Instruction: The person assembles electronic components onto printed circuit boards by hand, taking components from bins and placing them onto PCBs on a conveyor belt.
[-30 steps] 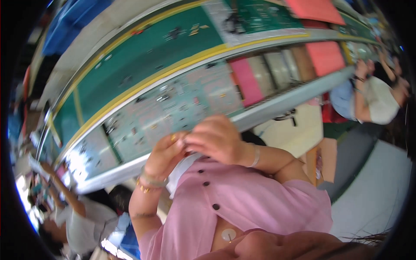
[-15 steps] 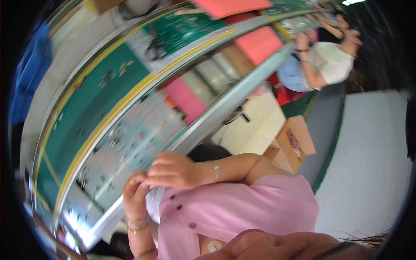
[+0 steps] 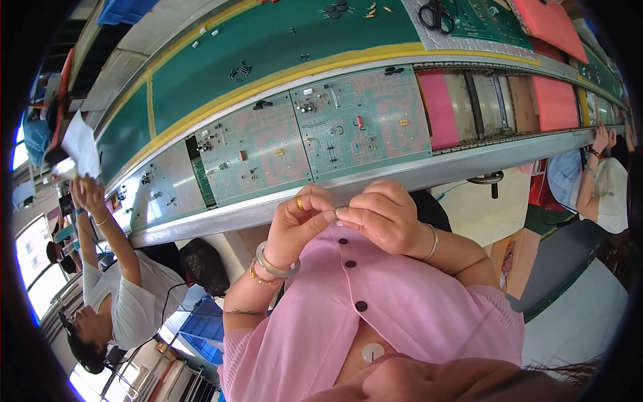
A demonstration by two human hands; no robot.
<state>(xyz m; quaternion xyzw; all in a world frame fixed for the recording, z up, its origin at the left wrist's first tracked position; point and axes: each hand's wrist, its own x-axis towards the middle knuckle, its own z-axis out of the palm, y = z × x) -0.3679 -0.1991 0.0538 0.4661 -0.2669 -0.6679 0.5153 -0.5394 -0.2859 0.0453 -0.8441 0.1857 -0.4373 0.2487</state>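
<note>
both my hands are drawn up in front of my chest, over the pink buttoned top (image 3: 375, 315). my left hand (image 3: 299, 224) has its fingers curled in, thumb and forefinger closed on something tiny and pale at the tips; my right hand (image 3: 380, 218) meets it there, fingertips pressed onto the same small part (image 3: 337, 213). it is too little to tell what kind of piece it is; it sits right between the two pinches, just above the top button and below the edge of the conveyor rail (image 3: 402, 175).

to do this well, i judge the grip should stay light and close to the tips, wrists steady against my body, so the piece does not spring away or bend unevenly.

around me: the left wrist carries a smooth, glassy pale bangle (image 3: 274, 264) and a gold beaded bracelet (image 3: 258, 276), a gold ring (image 3: 299, 200) sits on one finger, and a thin silver bangle (image 3: 430, 242) circles the right wrist. beyond my hands lie flat, matte pale-green circuit boards (image 3: 315, 141) dotted with small components, then a dark green mat (image 3: 281, 40) edged in yellow. black scissors (image 3: 437, 13) rest farther off, and pink sheets (image 3: 439, 110) lie to the right. a co-worker in white (image 3: 130, 295) raises a paper (image 3: 80, 144) on my left; another person (image 3: 603, 191) sits at the right.
</note>
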